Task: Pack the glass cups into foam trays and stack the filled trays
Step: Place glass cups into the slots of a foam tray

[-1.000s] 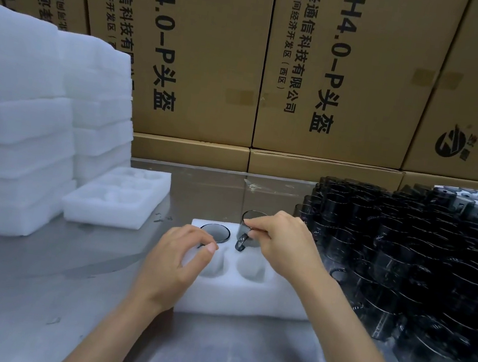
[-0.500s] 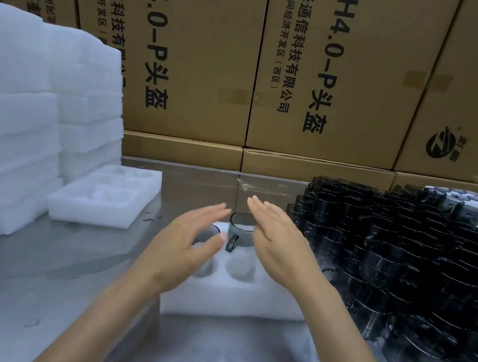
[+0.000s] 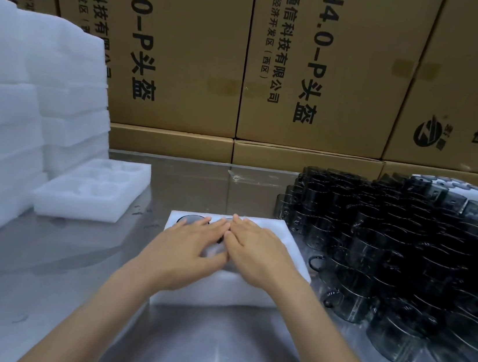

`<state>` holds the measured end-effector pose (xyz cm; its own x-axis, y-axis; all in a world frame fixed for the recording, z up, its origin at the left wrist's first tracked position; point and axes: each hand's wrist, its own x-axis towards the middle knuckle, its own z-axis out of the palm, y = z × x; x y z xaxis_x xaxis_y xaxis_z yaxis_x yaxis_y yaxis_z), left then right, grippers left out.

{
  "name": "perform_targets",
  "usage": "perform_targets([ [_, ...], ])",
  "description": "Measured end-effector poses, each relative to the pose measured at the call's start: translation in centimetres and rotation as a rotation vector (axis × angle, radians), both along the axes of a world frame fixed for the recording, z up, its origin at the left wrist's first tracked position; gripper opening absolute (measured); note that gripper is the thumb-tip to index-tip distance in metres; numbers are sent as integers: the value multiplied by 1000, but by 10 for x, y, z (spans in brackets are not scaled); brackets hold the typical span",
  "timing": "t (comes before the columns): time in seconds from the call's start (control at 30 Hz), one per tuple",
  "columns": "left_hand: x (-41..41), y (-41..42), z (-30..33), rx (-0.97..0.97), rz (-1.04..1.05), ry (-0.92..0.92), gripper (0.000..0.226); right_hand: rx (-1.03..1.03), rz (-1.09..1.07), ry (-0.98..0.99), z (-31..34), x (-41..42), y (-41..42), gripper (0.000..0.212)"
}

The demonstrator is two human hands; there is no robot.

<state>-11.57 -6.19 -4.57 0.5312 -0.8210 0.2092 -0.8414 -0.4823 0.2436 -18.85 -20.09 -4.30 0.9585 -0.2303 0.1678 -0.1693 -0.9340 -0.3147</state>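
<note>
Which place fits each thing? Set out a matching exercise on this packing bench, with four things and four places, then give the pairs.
Things
1. empty foam tray
2. loose glass cups
3. cardboard boxes
4. both hands: left hand, right hand

Places
A. along the back wall
B. flat on the tray being filled
C. far left, beside the foam stacks
D. massed on the right

Pairs: 1-C, 2-D, 3-A, 4-B

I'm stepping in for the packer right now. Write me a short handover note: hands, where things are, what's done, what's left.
Left hand and right hand: both flat, fingers straight, pressing on the foam tray at table centre.
Two cups sit in its far pockets; one dark rim shows.
Near pockets are hidden under the hands.
Loose glass cups are massed on the right.
An empty tray lies front-left, beside the foam stacks.
Left: fill this tray, stack it, continue.
</note>
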Motion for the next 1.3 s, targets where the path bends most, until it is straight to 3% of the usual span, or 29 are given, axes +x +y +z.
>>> perform_targets([
  [0.17, -7, 11, -7, -383, 32, -33, 57, -272, -422, -377, 14, -13, -3, 35],
  [0.33, -10, 11, -7, -473, 18, -31, 43, -281, -843, -377, 29, -42, -32, 23],
  [0.53, -11, 11, -6, -459, 33, -14, 43, -211, -916, -230, 33, -55, -48, 27],
  [0.8, -10, 12, -7, -422, 43, -9, 39, -150, -955, -201, 33, -59, -57, 29],
  [0.93, -8, 13, -9, -421, 45, -13, 38, -133, -916, -208, 35, -63, -57, 30],
  [1.03, -7, 13, -9, -429, 43, -3, 40, -138, -843, -425, 43, -66, -53, 42],
  [1.1, -7, 13, -10, -428, 38, -12, 40, -96, -658, -712, 48, -63, -45, 45],
  [1.17, -8, 13, -11, -432, 40, -14, 38, 16, -401, -877, 50, -55, -30, 51],
  [1.23, -8, 12, -11, -495, 51, 48, 34, 140, -171, -843, 48, -46, -18, 56],
  [1.3, -7, 10, -9, -625, 47, 175, 49, 169, -1, -736, 41, -39, -9, 48],
])
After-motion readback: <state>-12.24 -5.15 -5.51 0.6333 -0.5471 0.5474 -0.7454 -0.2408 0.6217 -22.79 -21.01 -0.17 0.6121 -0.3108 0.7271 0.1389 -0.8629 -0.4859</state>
